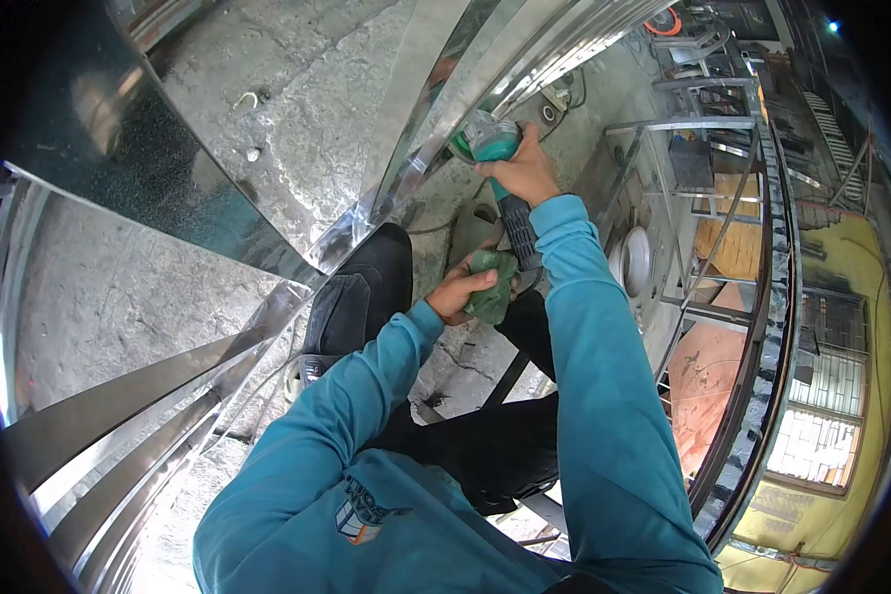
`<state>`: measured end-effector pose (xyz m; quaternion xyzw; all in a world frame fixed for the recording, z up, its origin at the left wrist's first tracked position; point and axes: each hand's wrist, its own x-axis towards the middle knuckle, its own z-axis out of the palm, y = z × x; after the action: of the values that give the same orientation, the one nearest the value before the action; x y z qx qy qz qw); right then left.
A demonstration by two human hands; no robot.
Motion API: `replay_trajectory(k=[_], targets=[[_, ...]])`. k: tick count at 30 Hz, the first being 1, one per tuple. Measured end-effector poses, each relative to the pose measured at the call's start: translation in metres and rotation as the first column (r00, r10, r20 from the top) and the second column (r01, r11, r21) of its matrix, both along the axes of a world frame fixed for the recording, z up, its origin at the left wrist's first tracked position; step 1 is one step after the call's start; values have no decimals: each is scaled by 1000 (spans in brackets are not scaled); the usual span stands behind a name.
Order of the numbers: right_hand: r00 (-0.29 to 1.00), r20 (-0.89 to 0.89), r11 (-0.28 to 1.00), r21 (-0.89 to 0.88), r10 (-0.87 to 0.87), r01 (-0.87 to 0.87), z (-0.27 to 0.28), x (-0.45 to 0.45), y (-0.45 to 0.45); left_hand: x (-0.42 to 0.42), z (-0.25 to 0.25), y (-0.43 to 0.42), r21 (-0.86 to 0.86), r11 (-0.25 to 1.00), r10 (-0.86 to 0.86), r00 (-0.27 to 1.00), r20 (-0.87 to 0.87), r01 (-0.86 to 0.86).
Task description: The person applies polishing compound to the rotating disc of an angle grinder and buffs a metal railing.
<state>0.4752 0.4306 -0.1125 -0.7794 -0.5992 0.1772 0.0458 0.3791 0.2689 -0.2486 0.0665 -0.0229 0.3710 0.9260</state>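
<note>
My right hand (527, 170) is wrapped around the front of a teal and black angle grinder (518, 230), near its metal gear head. The disc end lies close to the long shiny metal strips, and I cannot tell if it touches them. Closed on a rough green lump (489, 287), my left hand (453, 293) is beside the grinder's rear end. Whether the lump is cloth or a solid block is unclear. Bent legs in dark trousers lie below my hands, one knee (366, 282) close to a corner of the metal frame (339, 246).
A wide glossy metal panel (139, 148) and curved metal strips (139, 396) surround me on the left. On the right stands a metal rack (723, 124) with boards in it. A pale round object (636, 262) is beside the rack. Small debris (252, 154) dots the concrete floor (307, 109).
</note>
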Motion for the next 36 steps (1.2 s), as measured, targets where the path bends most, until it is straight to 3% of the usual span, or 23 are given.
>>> replay_trajectory(k=[7, 10, 15, 17, 20, 26, 36], targets=[[998, -3, 992, -112, -62, 62, 3, 11, 11, -6, 10, 4, 16, 1000, -16, 988, 152, 14], [994, -47, 985, -148, -99, 91, 9, 28, -1, -3, 15, 1, 133, 990, -54, 997, 62, 45], [989, -52, 980, -152, -136, 127, 19, 46, -34, 10, 15, -15, 117, 983, -148, 988, 44, 142], [989, -55, 985, -112, -136, 130, 17, 53, -41, 13, 14, -13, 245, 953, -206, 973, 104, 176], [996, -36, 991, -110, -85, 81, 16, 53, -39, 12, 13, -14, 235, 956, -184, 983, 24, 173], [996, 82, 996, -84, 36, -29, 11, 19, -17, 9, 9, -11, 115, 992, -60, 997, 57, 53], [963, 256, 985, -167, 88, -46, 10, -13, -2, 2, 3, -3, 33, 998, -59, 997, 40, 58]])
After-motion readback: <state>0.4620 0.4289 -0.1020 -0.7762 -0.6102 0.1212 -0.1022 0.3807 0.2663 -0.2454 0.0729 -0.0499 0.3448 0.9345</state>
